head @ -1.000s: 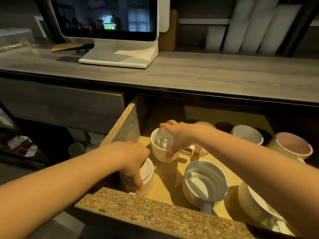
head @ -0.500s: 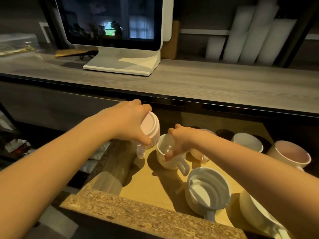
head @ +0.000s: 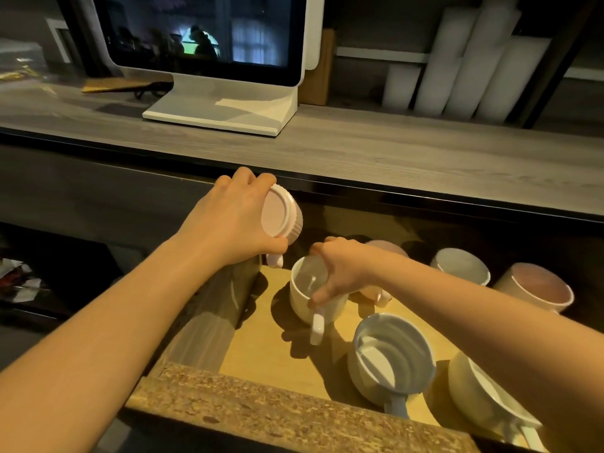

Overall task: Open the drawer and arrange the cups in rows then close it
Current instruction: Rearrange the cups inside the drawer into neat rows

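The drawer point(head: 294, 416) stands pulled out below the grey counter, with several cups on its yellow floor. My left hand point(head: 232, 223) holds a pink ribbed cup point(head: 281, 214) on its side in the air, base toward me, above the drawer's back left corner. My right hand point(head: 343, 269) grips the rim of a white cup point(head: 307, 299) that stands upright, handle pointing toward me. A pale blue cup point(head: 392, 354) and a white cup point(head: 483, 393) stand at the front. A blue-white cup point(head: 461, 266) and a pink-lined cup point(head: 536, 286) stand at the back right.
A white monitor on its stand point(head: 222, 112) sits on the counter point(head: 392, 152) above the drawer. White rolls point(head: 464, 67) lean at the back right. The drawer's chipboard front edge runs across the bottom. An open dark shelf with papers point(head: 19, 282) lies at the left.
My left hand lifted the pink ribbed cup from the front left corner up and back, tipping it on its side. My right hand turned the white cup so its handle points toward me.
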`<state>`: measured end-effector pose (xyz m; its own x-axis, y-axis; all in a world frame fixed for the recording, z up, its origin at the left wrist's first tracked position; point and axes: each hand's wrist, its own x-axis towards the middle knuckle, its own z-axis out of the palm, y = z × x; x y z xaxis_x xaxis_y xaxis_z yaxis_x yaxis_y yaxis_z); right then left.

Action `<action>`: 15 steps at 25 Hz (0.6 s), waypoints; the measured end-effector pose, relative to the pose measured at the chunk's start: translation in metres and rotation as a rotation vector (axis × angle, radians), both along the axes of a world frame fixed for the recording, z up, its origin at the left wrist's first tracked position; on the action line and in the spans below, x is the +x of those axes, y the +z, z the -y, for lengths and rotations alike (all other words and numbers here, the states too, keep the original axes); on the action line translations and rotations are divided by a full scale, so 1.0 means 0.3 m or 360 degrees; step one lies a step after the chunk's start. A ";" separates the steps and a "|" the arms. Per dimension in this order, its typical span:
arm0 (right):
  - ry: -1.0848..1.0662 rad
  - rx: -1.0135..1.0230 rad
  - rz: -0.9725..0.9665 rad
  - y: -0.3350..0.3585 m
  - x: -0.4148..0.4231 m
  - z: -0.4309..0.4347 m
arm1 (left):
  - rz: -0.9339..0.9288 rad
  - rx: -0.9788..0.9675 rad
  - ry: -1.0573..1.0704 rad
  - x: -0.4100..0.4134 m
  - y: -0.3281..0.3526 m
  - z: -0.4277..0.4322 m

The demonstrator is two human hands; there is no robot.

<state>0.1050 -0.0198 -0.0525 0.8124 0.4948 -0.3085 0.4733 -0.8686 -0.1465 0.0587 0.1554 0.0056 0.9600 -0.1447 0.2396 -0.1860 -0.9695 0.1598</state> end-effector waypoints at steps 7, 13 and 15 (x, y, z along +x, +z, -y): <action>0.0145 0.0100 0.0033 0.008 -0.165 -0.071 | 0.0000 -0.0003 0.0011 0.009 -0.006 -0.001; 0.0241 0.0068 0.0148 0.007 -0.228 -0.112 | -0.0003 0.0070 0.0002 0.014 -0.019 0.005; 0.0260 0.0064 0.0158 -0.001 -0.240 -0.116 | -0.0018 0.0074 0.0002 0.015 -0.024 0.004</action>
